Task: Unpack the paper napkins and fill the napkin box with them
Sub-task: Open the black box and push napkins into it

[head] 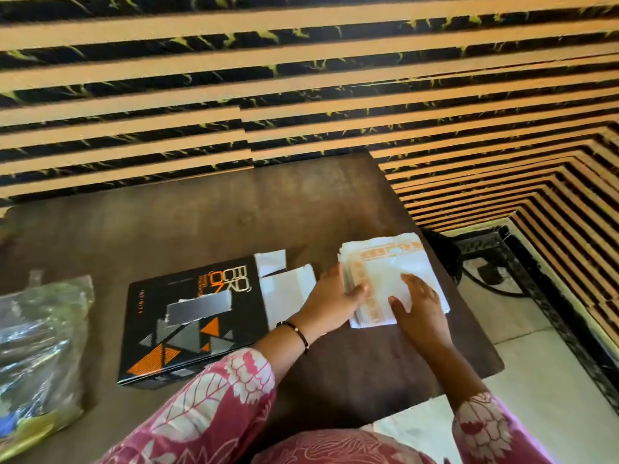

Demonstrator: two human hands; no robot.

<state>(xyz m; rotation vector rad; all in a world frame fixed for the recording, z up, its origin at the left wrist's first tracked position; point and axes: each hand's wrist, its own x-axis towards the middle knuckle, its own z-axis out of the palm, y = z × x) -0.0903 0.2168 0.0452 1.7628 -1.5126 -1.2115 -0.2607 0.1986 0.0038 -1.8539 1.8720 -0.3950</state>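
**Both hands steady the napkin stack beside the open box**

Head view: right of frame centre, a stack of white paper napkins [385, 279] with an orange printed border lies flat on the dark brown table [167, 222]. The left hand [330, 303] cups the stack's left edge, thumb hooked over the top sheets, apparently squaring them. The right hand [420, 306] presses down flat with fingers spread, pinning rather than gripping, probably so the loose sheets do not slide.

Just left of the stack, the black napkin box [194, 316] with orange and grey triangles lies flat, its white end flaps [284, 283] folded open toward the napkins. That likely explains the placement: a short sideways slide would carry them in. Whether the box already holds any cannot be told.

At the left edge lies a crumpled clear plastic bag [40, 346], well apart from the hands.
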